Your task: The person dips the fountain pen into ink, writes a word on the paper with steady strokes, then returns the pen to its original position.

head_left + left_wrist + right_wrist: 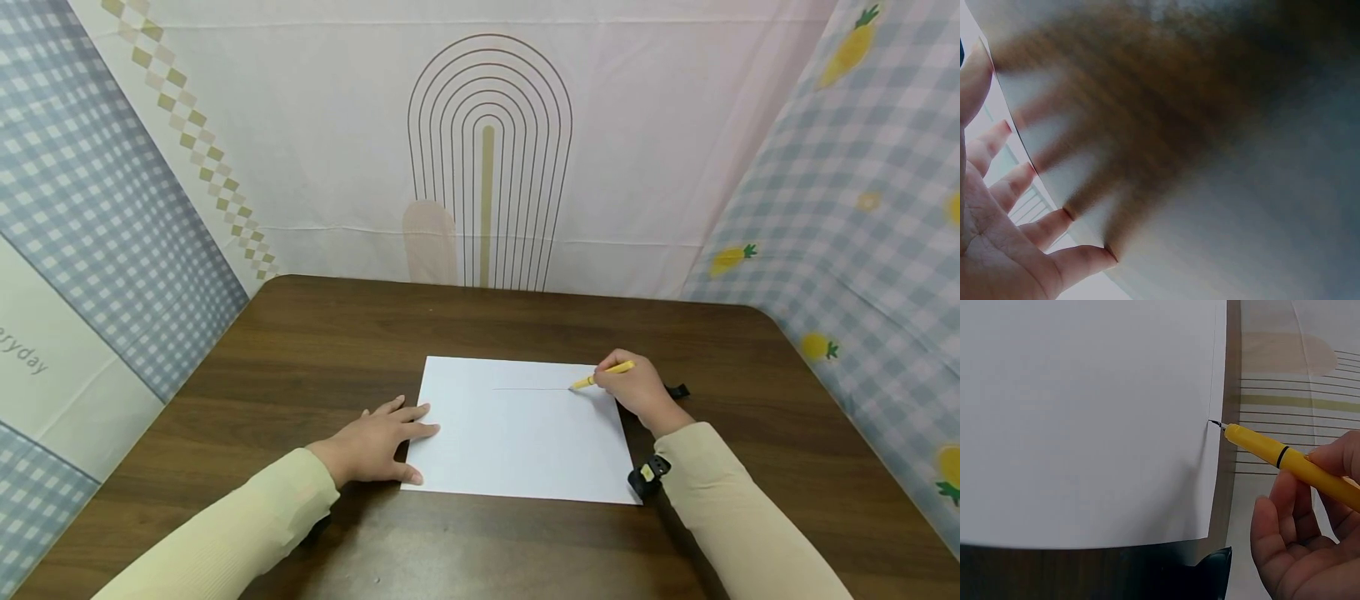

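Head view: right grip (633,387) pinches the yellow pen (606,375), nib on the paper (517,442), which lies on the surface (337,333). Left grip (375,443) is spread wide over its edge; press too lightly there and the line (528,389) could wobble.

The left sleeve (232,525) and right sleeve (750,517) are long, pale yellow-cream and lightly creased. A small boxy black device (649,477) sits at the right cuff (681,450); a black piece (318,529) shows beneath the left cuff (318,483).
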Tool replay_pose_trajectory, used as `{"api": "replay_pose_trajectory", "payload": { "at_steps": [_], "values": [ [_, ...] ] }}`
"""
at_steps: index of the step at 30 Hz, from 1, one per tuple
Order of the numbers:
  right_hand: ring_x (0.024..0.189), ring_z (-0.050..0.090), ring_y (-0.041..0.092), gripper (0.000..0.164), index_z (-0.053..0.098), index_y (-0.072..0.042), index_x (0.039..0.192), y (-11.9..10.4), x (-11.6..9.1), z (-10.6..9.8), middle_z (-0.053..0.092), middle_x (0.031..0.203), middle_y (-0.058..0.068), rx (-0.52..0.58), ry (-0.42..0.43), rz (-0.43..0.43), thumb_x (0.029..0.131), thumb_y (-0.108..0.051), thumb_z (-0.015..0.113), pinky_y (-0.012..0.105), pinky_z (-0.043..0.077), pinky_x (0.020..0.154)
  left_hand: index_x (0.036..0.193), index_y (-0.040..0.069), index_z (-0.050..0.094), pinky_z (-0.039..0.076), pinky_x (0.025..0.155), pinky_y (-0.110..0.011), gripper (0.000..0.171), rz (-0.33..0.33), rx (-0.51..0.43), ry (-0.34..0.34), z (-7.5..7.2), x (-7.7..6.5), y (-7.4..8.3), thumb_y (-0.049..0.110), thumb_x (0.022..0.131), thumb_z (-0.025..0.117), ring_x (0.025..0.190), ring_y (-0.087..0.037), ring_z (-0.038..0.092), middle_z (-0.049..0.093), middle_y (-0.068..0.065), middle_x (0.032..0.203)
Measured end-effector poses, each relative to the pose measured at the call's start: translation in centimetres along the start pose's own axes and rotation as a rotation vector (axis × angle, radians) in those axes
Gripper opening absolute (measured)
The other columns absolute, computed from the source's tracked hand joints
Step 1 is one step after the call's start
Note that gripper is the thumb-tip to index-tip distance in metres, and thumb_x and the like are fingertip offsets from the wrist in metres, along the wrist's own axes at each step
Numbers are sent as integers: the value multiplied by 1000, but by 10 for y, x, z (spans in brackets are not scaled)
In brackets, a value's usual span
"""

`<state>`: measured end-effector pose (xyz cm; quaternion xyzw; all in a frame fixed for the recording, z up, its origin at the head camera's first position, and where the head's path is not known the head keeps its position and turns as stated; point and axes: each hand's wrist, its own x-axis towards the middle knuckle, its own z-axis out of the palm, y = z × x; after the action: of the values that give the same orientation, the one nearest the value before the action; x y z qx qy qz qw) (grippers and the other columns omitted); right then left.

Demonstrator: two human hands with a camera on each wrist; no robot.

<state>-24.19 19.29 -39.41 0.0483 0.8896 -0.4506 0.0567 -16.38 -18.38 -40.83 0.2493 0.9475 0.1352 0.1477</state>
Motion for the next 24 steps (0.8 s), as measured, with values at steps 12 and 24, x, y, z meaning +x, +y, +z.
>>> {"api": "replay_pose_trajectory", "payload": {
  "at_steps": [12,24],
  "values": [
    [87,52,24,14,62,-3,95,3,1,0,60,103,13,-1,8,7,87,-15,60,30,43,71,141,22,52,26,99,-74,70,-1,-1,3,-1,-1,1,47,80,75,143,-43,21,33,-6,155],
    [96,58,25,16,60,-1,101,-4,3,7,59,112,17,178,42,63,93,-15,60,39,51,90,141,21,53,25,99,-74,70,4,0,5,-2,-1,2,46,80,75,143,-43,21,34,-7,155]
  ]
}}
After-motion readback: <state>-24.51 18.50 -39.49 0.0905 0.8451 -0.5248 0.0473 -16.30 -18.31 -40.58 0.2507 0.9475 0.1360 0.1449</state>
